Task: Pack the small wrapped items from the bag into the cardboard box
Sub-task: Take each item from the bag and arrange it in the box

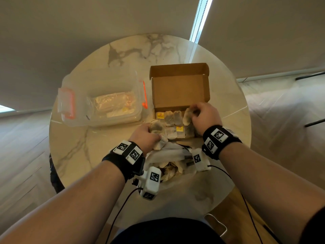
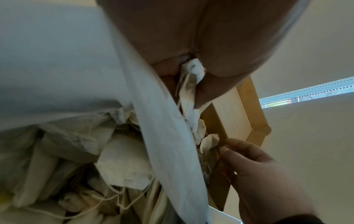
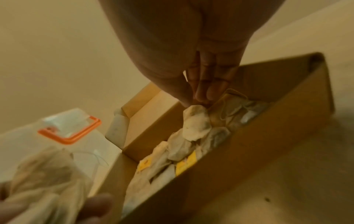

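An open cardboard box [image 1: 179, 88] stands on the round marble table [image 1: 79, 147], its lid up at the back. Rows of tea bags [image 1: 173, 118] with yellow tags fill its near part. My right hand [image 1: 202, 115] pinches one tea bag [image 3: 195, 121] by its top over the box's right side. My left hand [image 1: 146, 136] grips a bunch of tea bags [image 1: 158, 129] at the box's near-left corner. A white bag [image 1: 168, 154] with more tea bags [image 2: 122, 163] lies open just in front of the box, between my wrists.
A clear plastic container [image 1: 105, 101] with orange clips [image 1: 144, 95] stands left of the box, a wrapped packet inside. Its lid [image 1: 66, 103] leans at its left. Wrist-camera cables hang over the table's near edge. Wooden floor surrounds the table.
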Demonstrator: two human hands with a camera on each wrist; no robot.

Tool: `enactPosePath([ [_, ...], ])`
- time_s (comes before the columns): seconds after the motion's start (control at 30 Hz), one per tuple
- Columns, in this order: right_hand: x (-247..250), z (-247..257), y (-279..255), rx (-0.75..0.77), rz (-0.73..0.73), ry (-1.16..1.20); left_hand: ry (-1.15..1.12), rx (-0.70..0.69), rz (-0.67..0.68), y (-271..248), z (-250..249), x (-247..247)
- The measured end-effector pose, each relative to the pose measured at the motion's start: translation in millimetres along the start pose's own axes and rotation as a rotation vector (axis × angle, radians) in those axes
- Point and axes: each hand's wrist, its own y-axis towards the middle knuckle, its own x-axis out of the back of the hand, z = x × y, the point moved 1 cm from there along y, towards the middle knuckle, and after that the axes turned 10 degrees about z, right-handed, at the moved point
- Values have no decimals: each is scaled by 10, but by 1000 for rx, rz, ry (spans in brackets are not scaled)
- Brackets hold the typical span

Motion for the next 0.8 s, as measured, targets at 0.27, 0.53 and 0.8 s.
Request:
enactPosePath([
  [0.27, -152, 68, 63, 5, 175, -261, 66, -9, 16, 110, 106, 44],
  [0.53, -189, -5, 124, 120, 240, -416, 95, -52, 22, 94, 68, 48],
  [0.8, -185, 2, 127, 204, 242, -430, 83, -59, 32, 87, 46, 45],
])
